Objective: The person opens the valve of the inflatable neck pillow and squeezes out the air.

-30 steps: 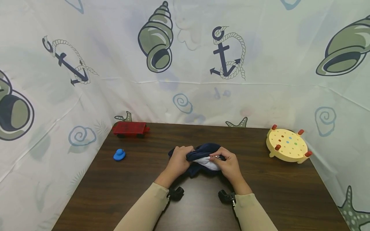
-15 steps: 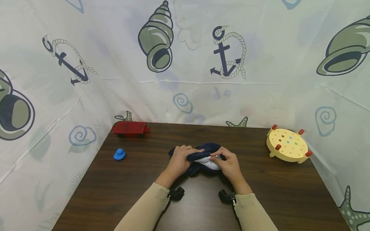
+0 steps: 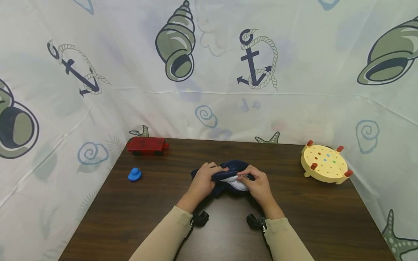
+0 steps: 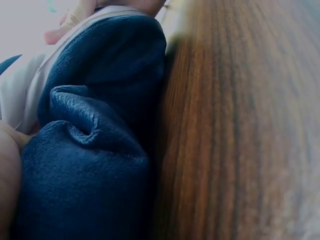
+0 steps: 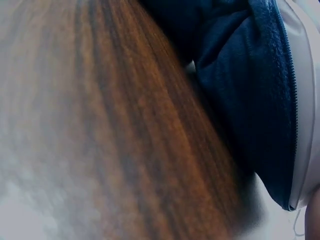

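A navy plush zippered cover (image 3: 236,166) lies bunched on the table between both hands, with white inner fabric (image 3: 237,184) showing through its long opening. My left hand (image 3: 202,181) grips its left part, the index finger stretched along the upper edge. At the right end of the opening, thumb and index finger of my right hand (image 3: 259,185) pinch the edge by the zipper. The right wrist view shows the zipper teeth (image 5: 295,105) running between plush and white fabric. In the left wrist view, folded plush (image 4: 85,175) fills the foreground.
A red toy wagon (image 3: 147,145) stands at the back left of the brown wooden table (image 3: 130,224), with a blue rubber duck (image 3: 135,174) in front of it. Toward the right edge sits a round yellow pegged toy (image 3: 324,163). A printed curtain (image 3: 222,65) surrounds the table.
The left fingers have uncurled and reach farther right along the cover's upper edge. The right hand keeps its pinch with barely any shift.
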`<action>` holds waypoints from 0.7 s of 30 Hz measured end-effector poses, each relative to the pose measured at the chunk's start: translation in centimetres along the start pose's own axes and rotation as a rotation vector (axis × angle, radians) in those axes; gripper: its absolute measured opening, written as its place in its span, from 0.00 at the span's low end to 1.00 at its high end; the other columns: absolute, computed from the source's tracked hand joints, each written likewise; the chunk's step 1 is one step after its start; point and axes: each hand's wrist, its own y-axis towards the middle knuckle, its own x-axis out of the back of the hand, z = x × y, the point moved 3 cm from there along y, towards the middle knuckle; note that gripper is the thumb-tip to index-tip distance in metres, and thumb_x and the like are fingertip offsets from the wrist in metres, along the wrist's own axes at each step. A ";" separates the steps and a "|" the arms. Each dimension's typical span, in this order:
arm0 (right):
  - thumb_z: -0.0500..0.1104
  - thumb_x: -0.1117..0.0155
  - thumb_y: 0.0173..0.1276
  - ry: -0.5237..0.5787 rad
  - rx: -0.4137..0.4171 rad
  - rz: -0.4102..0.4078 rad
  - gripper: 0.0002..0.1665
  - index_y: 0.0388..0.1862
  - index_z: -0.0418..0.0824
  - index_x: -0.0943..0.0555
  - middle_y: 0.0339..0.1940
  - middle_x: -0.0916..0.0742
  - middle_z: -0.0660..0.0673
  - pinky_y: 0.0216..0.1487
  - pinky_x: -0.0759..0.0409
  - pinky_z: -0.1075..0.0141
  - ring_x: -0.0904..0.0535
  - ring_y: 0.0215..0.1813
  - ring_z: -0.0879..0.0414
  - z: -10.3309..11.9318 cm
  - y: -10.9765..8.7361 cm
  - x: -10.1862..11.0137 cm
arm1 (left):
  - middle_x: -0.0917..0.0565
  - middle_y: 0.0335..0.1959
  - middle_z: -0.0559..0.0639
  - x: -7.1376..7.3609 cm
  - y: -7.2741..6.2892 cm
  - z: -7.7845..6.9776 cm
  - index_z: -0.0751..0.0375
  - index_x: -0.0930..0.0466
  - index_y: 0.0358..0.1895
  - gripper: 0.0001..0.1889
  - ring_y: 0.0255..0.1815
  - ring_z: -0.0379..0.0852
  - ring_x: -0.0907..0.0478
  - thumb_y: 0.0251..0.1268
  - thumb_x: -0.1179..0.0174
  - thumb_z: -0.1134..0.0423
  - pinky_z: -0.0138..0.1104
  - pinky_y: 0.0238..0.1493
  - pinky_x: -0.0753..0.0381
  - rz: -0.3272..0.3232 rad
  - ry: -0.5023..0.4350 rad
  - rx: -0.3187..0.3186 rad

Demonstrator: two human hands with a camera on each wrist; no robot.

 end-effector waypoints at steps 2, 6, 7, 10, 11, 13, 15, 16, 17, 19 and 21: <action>0.30 0.20 0.65 0.004 -0.010 0.000 0.09 0.43 0.37 0.06 0.38 0.10 0.41 0.51 0.20 0.69 0.14 0.47 0.57 0.0 0.0 0.0 | 0.12 0.47 0.42 -0.2 0.0 0.2 0.34 0.12 0.66 0.46 0.40 0.44 0.26 0.50 0.37 0.89 0.37 0.45 0.20 -0.014 -0.032 0.007; 0.31 0.20 0.65 0.015 -0.053 0.009 0.10 0.45 0.37 0.07 0.41 0.09 0.39 0.55 0.20 0.70 0.14 0.50 0.57 -0.4 -0.3 0.1 | 0.12 0.47 0.42 -0.6 0.0 0.6 0.36 0.11 0.65 0.34 0.39 0.43 0.27 0.62 0.28 0.78 0.37 0.45 0.21 -0.035 -0.068 -0.011; 0.31 0.20 0.65 0.020 -0.063 0.013 0.10 0.45 0.37 0.07 0.42 0.09 0.38 0.55 0.20 0.70 0.14 0.51 0.57 -0.5 -0.4 0.1 | 0.12 0.48 0.43 -0.7 0.0 0.7 0.37 0.11 0.65 0.31 0.39 0.43 0.26 0.64 0.26 0.74 0.38 0.46 0.20 -0.031 -0.073 -0.020; 0.32 0.20 0.65 0.026 -0.081 0.017 0.11 0.46 0.37 0.08 0.44 0.09 0.37 0.57 0.20 0.69 0.13 0.53 0.57 -0.7 -0.5 0.1 | 0.14 0.54 0.44 -0.8 0.0 1.1 0.36 0.15 0.70 0.31 0.45 0.45 0.25 0.66 0.21 0.64 0.41 0.52 0.22 0.036 -0.075 -0.034; 0.32 0.19 0.65 0.026 -0.084 0.014 0.11 0.46 0.37 0.08 0.45 0.09 0.37 0.58 0.20 0.69 0.13 0.53 0.57 -0.7 -0.5 0.2 | 0.16 0.57 0.43 -0.8 -0.1 1.3 0.34 0.18 0.72 0.32 0.49 0.46 0.25 0.66 0.21 0.61 0.43 0.54 0.24 0.076 -0.071 -0.027; 0.33 0.19 0.65 0.022 -0.084 0.002 0.10 0.46 0.38 0.07 0.44 0.08 0.38 0.58 0.20 0.69 0.13 0.53 0.56 -0.8 -0.6 0.2 | 0.19 0.65 0.43 -0.5 -0.1 1.3 0.28 0.24 0.76 0.37 0.60 0.49 0.26 0.65 0.19 0.50 0.49 0.60 0.29 0.166 -0.054 0.001; 0.33 0.19 0.65 0.017 -0.081 -0.010 0.11 0.46 0.39 0.07 0.43 0.08 0.39 0.57 0.19 0.69 0.13 0.52 0.56 -0.9 -0.5 0.2 | 0.25 0.75 0.44 -0.1 -0.2 1.1 0.22 0.33 0.81 0.46 0.74 0.53 0.31 0.59 0.19 0.38 0.58 0.67 0.34 0.261 -0.002 0.056; 0.33 0.19 0.65 0.016 -0.078 -0.015 0.10 0.45 0.39 0.07 0.43 0.08 0.40 0.57 0.19 0.69 0.13 0.52 0.55 -0.9 -0.5 0.2 | 0.30 0.80 0.45 0.2 -0.3 0.9 0.19 0.37 0.83 0.51 0.81 0.58 0.37 0.55 0.19 0.32 0.63 0.70 0.37 0.306 0.028 0.097; 0.33 0.19 0.65 0.014 -0.073 -0.016 0.10 0.45 0.40 0.07 0.42 0.08 0.40 0.57 0.19 0.69 0.13 0.52 0.55 -0.9 -0.5 0.1 | 0.35 0.84 0.47 0.6 -0.4 0.5 0.17 0.42 0.84 0.57 0.86 0.63 0.43 0.49 0.19 0.28 0.70 0.74 0.41 0.349 0.056 0.141; 0.34 0.19 0.66 0.009 -0.064 -0.013 0.10 0.45 0.41 0.07 0.42 0.08 0.41 0.57 0.19 0.68 0.12 0.51 0.55 -1.0 -0.4 0.1 | 0.45 0.90 0.53 1.3 -0.7 -0.6 0.15 0.50 0.87 0.66 0.90 0.74 0.57 0.41 0.18 0.26 0.81 0.75 0.49 0.425 0.104 0.238; 0.34 0.19 0.67 0.005 -0.058 -0.005 0.10 0.46 0.41 0.07 0.43 0.08 0.41 0.58 0.19 0.68 0.12 0.52 0.54 -1.0 -0.4 0.0 | 0.53 0.92 0.58 1.4 -0.9 -1.5 0.15 0.56 0.87 0.71 0.90 0.79 0.67 0.38 0.15 0.28 0.87 0.71 0.51 0.474 0.125 0.339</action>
